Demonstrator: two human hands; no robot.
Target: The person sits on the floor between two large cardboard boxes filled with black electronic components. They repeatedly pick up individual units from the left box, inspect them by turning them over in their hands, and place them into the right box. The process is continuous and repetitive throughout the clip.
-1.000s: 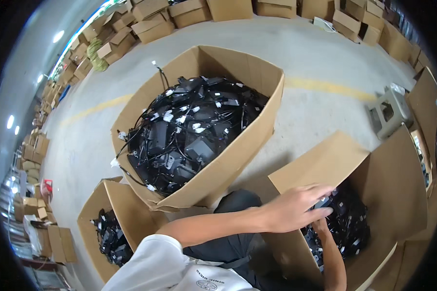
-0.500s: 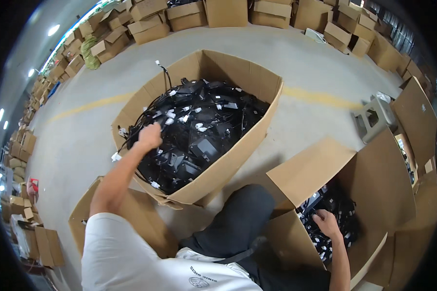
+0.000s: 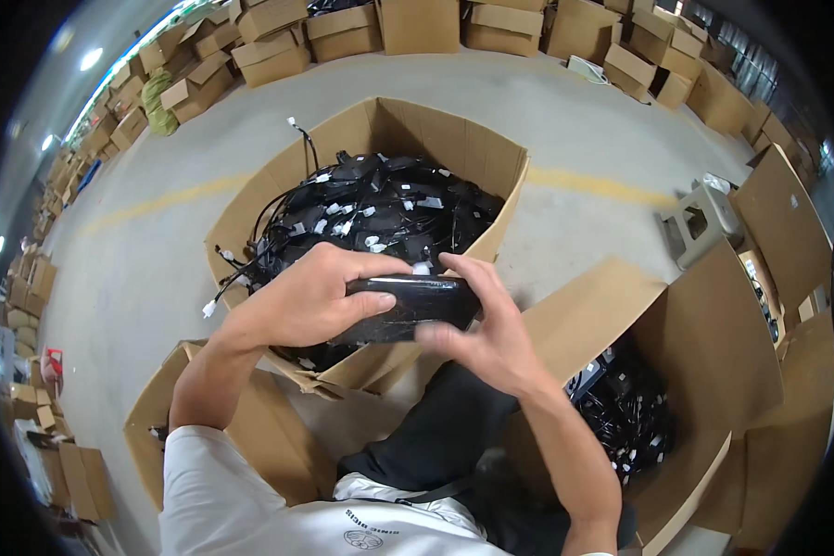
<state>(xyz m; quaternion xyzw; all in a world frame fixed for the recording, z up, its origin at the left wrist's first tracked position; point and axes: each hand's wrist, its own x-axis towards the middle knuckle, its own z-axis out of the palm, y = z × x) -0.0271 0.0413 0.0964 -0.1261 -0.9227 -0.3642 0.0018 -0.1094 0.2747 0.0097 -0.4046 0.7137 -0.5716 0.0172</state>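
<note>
A black rectangular power adapter [image 3: 420, 304] with a shiny surface is held level between both hands, above the near edge of a large cardboard box [image 3: 459, 139]. My left hand [image 3: 310, 292] is closed on its left end, thumb across the near side. My right hand [image 3: 493, 329] grips the right end; its thumb is smeared by motion. Beneath, the box is filled with a heap of black adapters and cables [image 3: 371, 195] with white connectors. At the lower right, another open carton [image 3: 723, 343] holds more black adapters and cables [image 3: 625, 417].
A third open carton [image 3: 273, 422] stands at the lower left, beside my legs. A grey plastic stool [image 3: 700, 222] is at the right. Cardboard boxes [image 3: 347, 35] line the far side, with a green sack [image 3: 159, 104] among them. A yellow line [image 3: 602, 183] crosses the floor.
My left hand has come back from the heap in the large box, and my right hand has left the right carton. Both now hold a black adapter together in front of me.
</note>
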